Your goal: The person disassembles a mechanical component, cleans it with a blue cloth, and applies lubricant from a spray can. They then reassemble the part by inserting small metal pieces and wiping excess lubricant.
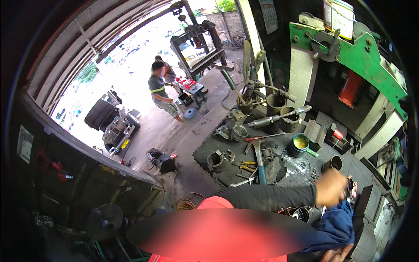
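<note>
My left arm, in a black sleeve, reaches across to the right. My left hand [331, 187] is blurred, its fingers curled in, and what they hold, if anything, is hidden. Just beyond it stands a dark open can [333, 163]. Below that hand lies a dark blue cloth [335, 227] on the bench. My right hand [338, 254] shows only in part at the lower edge, beside the cloth, its fingers stretched out. A round part with a gauge-like face [301, 214] is near my sleeve, partly covered.
On the dark workbench [205, 153] lie a blue-handled hammer [260, 163], yellow-handled pliers [248, 166], and a tin of yellowish paste [300, 142]. Tool-filled cans [276, 103] stand behind. A green press frame [349, 54] rises at right. Two people [160, 87] are beside a small table outside.
</note>
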The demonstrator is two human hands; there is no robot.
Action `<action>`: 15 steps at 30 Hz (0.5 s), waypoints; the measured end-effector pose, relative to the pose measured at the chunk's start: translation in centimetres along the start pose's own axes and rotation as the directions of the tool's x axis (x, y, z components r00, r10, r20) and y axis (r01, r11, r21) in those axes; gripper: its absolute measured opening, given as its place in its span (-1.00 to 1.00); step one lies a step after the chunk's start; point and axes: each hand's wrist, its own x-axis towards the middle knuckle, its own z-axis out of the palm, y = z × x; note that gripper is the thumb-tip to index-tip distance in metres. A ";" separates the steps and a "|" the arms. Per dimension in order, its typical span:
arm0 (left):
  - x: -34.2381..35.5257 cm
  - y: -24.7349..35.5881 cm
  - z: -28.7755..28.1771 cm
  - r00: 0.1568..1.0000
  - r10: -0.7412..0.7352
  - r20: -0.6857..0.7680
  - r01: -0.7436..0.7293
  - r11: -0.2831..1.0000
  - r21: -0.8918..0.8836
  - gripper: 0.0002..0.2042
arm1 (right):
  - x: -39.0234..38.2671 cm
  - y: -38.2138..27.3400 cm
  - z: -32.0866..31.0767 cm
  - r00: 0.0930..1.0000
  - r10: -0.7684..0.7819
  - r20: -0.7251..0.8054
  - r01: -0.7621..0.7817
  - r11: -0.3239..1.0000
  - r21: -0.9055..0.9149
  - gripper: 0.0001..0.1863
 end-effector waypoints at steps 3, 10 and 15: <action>-2.0 5.1 7.0 0.996 0.086 0.030 -0.087 0.995 0.037 -0.83 | -0.1 -0.8 3.2 0.954 -0.152 0.257 0.187 0.975 -0.118 -0.67; -5.4 5.3 14.0 0.984 -0.149 -0.099 0.107 0.932 -0.347 -0.83 | -1.2 3.8 4.5 0.834 -0.532 0.147 0.482 0.571 -0.665 -0.62; -6.7 4.8 14.1 0.995 0.059 0.085 -0.016 0.902 -0.431 -0.81 | -0.1 2.0 3.8 0.863 -0.503 0.052 0.391 0.598 -0.699 -0.63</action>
